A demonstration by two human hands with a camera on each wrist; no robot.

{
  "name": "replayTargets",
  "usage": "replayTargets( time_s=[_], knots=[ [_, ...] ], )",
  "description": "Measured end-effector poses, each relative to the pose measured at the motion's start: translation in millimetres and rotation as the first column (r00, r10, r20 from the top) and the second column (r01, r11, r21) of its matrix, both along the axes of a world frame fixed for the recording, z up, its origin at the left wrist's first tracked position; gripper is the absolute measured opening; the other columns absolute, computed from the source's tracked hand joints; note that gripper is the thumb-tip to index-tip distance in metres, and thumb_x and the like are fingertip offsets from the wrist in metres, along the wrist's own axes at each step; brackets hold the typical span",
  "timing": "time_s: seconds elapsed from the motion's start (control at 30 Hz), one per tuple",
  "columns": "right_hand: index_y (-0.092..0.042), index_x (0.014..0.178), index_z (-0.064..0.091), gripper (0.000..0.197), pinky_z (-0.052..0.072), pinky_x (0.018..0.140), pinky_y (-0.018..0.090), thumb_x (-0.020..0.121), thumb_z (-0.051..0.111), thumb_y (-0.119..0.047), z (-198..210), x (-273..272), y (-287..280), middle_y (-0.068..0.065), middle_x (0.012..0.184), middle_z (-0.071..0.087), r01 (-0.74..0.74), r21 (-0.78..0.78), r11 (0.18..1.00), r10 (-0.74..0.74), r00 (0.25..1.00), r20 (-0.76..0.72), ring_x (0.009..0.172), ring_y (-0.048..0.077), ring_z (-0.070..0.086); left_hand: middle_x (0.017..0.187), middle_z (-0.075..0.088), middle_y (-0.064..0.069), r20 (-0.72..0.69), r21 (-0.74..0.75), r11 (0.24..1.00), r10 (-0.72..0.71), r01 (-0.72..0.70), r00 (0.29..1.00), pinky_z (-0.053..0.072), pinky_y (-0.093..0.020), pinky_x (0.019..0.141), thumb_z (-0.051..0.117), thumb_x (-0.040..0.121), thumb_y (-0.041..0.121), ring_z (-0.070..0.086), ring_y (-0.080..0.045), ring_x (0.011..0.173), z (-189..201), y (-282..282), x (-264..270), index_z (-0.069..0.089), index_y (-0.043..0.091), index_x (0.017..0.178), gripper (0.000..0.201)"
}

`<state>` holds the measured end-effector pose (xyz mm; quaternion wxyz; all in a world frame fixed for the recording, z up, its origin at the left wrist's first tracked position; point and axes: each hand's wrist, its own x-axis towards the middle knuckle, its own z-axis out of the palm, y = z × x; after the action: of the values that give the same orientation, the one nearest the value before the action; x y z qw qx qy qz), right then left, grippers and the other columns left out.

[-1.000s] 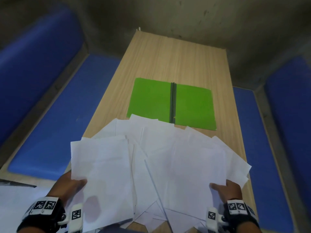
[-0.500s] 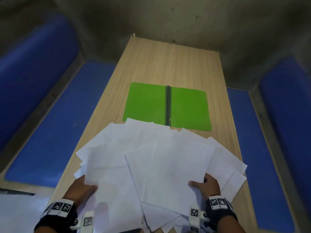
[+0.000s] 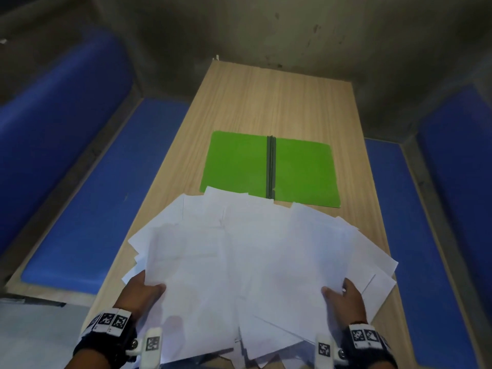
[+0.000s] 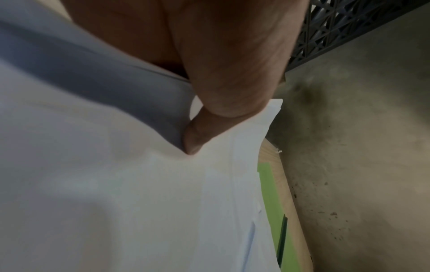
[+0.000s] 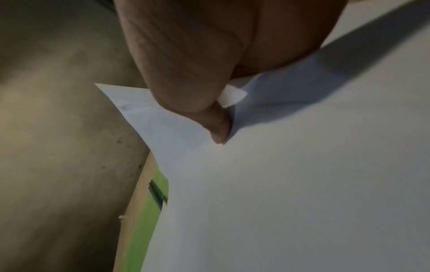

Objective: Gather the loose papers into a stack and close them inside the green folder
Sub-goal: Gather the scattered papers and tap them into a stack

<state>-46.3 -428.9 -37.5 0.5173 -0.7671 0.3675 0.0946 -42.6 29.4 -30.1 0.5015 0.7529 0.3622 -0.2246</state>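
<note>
Several white loose papers [image 3: 255,262] lie fanned and overlapping across the near half of the wooden table [image 3: 279,102]. My left hand [image 3: 145,290] grips their left edge, thumb on top [image 4: 197,139]. My right hand [image 3: 343,296] grips the right side, thumb pressing on the sheets [image 5: 218,132]. The other fingers are hidden under the papers. The green folder [image 3: 300,171] lies open and flat past the papers, dark spine in the middle; the far corners of the sheets overlap its near edge. Slivers of the folder show in the wrist views [image 4: 267,193] [image 5: 144,230].
Blue padded benches run along both sides of the table, left [image 3: 87,203] and right [image 3: 415,235]. A grey concrete wall [image 3: 266,30] stands at the table's far end. The far part of the table beyond the folder is bare wood.
Both hands have drawn inward, pushing the spread sheets closer together into a narrower fan. The left-hand sheet now overlaps the middle ones. The folder has not moved.
</note>
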Motion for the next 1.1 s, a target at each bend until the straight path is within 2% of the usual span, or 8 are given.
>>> replayTargets(
  time_s=[0.13,0.27,0.37,0.5,0.67,0.87,1.0,1.1],
  knots=[
    [0.002,0.138,0.042,0.084,0.042,0.097,0.044,0.068,0.086,-0.010,-6.7,-9.3,-25.4,0.013,0.123,0.057,0.155,0.191,0.969,-0.136,0.985,-0.110,0.116,0.040,0.054,0.087,0.078,-0.007,-0.005,0.035,0.999,0.011,-0.011,1.000,0.059,-0.055,0.080,0.063,0.066,0.023,0.072,-0.036,0.084,-5.3,6.6,-4.1,0.069,0.022,0.100,0.035],
    [0.001,0.117,0.063,0.057,0.046,0.098,0.046,0.066,0.086,-0.008,-8.2,-16.2,-11.3,0.016,0.113,0.069,0.164,0.357,0.920,-0.120,0.982,-0.144,0.100,0.036,0.065,0.089,0.077,-0.006,-0.015,0.053,0.996,-0.072,0.072,0.997,0.059,-0.049,0.080,0.063,0.068,0.023,0.071,-0.032,0.084,-7.4,-4.0,-4.5,0.068,0.022,0.103,0.036],
    [0.005,0.109,0.066,0.054,0.046,0.096,0.037,0.062,0.089,-0.008,-9.2,-14.9,8.9,0.014,0.101,0.072,0.086,0.264,0.961,-0.062,0.993,-0.099,0.089,0.027,0.068,0.095,0.073,-0.008,-0.004,0.084,0.990,-0.116,0.116,0.993,0.053,-0.036,0.074,0.062,0.081,0.012,0.067,-0.028,0.086,5.8,-19.9,0.3,0.065,0.020,0.106,0.026],
    [0.009,0.113,0.061,0.045,0.043,0.085,0.030,0.074,0.080,-0.004,0.5,-3.7,19.5,0.015,0.103,0.066,-0.039,0.055,0.998,0.042,0.998,-0.047,0.090,0.023,0.059,0.088,0.077,-0.007,0.017,0.039,0.996,-0.079,0.078,0.997,0.059,-0.050,0.081,0.062,0.070,0.018,0.071,-0.033,0.084,0.8,-15.0,3.3,0.069,0.019,0.100,0.031],
    [0.007,0.117,0.062,0.039,0.038,0.095,0.029,0.085,0.070,-0.012,26.5,1.4,-2.2,0.020,0.121,0.064,0.058,0.024,0.998,-0.059,0.997,0.055,0.115,0.033,0.059,0.096,0.078,-0.008,0.088,0.029,0.998,0.055,-0.058,0.995,0.057,-0.058,0.083,0.068,0.066,0.021,0.073,-0.034,0.087,-32.8,40.5,-3.1,0.071,0.025,0.103,0.037],
    [0.004,0.113,0.057,0.045,0.055,0.049,0.028,0.088,0.065,-0.032,63.9,21.0,-25.2,0.012,0.102,0.059,0.253,0.209,0.945,-0.268,0.962,0.048,0.094,0.017,0.057,0.081,0.077,-0.013,0.113,0.082,0.983,0.152,-0.162,0.982,0.057,-0.057,0.079,0.063,0.071,0.008,0.071,-0.038,0.082,9.3,59.3,-14.3,0.071,0.014,0.088,0.020],
    [0.000,0.080,0.072,0.064,0.045,0.052,0.015,0.063,0.073,-0.062,79.1,44.1,16.5,0.004,0.052,0.061,0.015,0.245,0.969,-0.035,0.996,0.080,0.055,0.004,0.052,0.082,0.074,-0.018,0.093,0.110,0.982,0.146,-0.156,0.985,0.056,-0.057,0.078,0.062,0.069,0.010,0.070,-0.039,0.081,12.5,57.1,-19.5,0.069,0.011,0.088,0.020],
    [-0.001,0.078,0.066,0.019,0.045,0.041,0.015,0.077,0.077,-0.016,60.3,61.0,67.7,-0.005,0.041,0.061,-0.159,0.249,0.956,0.162,0.987,0.007,0.044,0.009,0.059,0.086,0.073,-0.019,0.091,0.086,0.984,0.148,-0.156,0.985,0.057,-0.057,0.081,0.060,0.060,0.015,0.069,-0.038,0.083,7.1,50.8,-22.1,0.067,0.013,0.087,0.028]
  ],
)
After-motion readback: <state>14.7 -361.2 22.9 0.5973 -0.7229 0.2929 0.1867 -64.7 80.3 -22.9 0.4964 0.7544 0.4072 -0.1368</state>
